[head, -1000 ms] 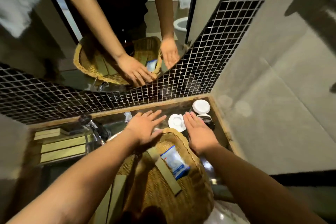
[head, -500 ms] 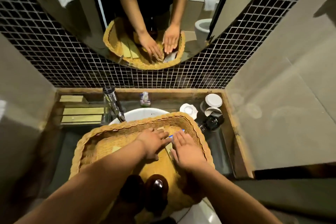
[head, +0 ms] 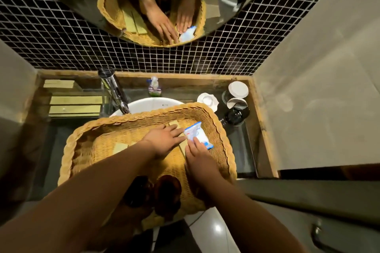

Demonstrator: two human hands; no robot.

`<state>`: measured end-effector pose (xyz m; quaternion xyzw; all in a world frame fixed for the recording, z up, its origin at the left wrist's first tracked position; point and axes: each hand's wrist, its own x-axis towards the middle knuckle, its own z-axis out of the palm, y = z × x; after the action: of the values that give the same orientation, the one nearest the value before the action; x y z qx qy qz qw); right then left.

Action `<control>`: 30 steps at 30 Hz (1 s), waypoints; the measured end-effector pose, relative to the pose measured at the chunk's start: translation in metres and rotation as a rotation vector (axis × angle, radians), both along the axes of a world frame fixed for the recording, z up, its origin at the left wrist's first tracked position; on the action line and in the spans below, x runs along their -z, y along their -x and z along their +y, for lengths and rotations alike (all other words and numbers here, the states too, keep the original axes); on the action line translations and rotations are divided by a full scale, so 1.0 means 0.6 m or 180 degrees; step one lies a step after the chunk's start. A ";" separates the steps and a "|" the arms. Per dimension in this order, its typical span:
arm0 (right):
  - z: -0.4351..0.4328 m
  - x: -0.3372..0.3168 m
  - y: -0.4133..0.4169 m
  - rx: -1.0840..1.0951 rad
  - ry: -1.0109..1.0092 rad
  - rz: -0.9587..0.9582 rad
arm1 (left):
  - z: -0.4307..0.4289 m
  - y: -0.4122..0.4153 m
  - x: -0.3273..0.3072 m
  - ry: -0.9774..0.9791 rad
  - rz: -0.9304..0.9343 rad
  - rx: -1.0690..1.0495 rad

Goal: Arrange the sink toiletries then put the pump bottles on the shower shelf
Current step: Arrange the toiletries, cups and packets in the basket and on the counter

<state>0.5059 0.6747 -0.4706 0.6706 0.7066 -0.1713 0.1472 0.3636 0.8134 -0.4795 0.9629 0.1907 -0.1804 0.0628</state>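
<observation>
A wicker basket (head: 82, 139) lies across the white sink (head: 144, 102). My left hand (head: 164, 139) rests flat, fingers straight, on a flat tan box (head: 174, 124) inside it. My right hand (head: 198, 155) touches the near end of a blue-and-white packet (head: 196, 132) with its fingertips. Two dark brown pump bottles (head: 156, 193) stand at the basket's near end, partly under my left forearm. Another tan box (head: 120, 147) lies further left in the basket.
Behind the basket are a chrome tap (head: 115, 90), a small clear bottle (head: 154, 88), a white soap dish (head: 207, 99) and lidded glasses (head: 237, 91). Tan boxes (head: 76, 103) are stacked at the left. A mirror hangs on the black tiled wall (head: 51, 43).
The view has drawn closer over the basket. Both hands have slid slightly toward the basket's far right, and the blue-and-white packet now shows beyond my right fingertips.
</observation>
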 end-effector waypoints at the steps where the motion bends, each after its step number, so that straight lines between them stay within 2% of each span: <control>1: 0.000 0.003 0.000 -0.0014 0.0004 0.0050 | 0.001 -0.003 0.002 -0.0009 -0.0045 -0.0009; 7: -0.007 0.014 -0.002 -0.0423 0.0114 0.0437 | 0.010 -0.001 -0.002 -0.0181 -0.0092 0.0208; 14: 0.015 0.003 0.015 0.0168 0.0050 0.0894 | 0.011 0.043 -0.011 -0.0095 0.0150 -0.0012; 18: 0.048 -0.021 0.021 -0.0037 -0.0143 0.1019 | 0.019 0.075 -0.037 -0.0072 0.0043 -0.0207; 26: 0.140 -0.102 0.043 -0.0795 -0.0366 0.0602 | 0.074 0.143 -0.111 -0.0431 -0.0273 -0.0507; 30: 0.194 -0.140 0.073 -0.1048 -0.0548 0.0595 | 0.102 0.197 -0.153 -0.0684 -0.0316 -0.0705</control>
<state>0.4621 0.7912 -0.3866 0.5374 0.8293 -0.1453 0.0492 0.2452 0.8749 -0.3879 0.9448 0.3106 -0.1032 -0.0118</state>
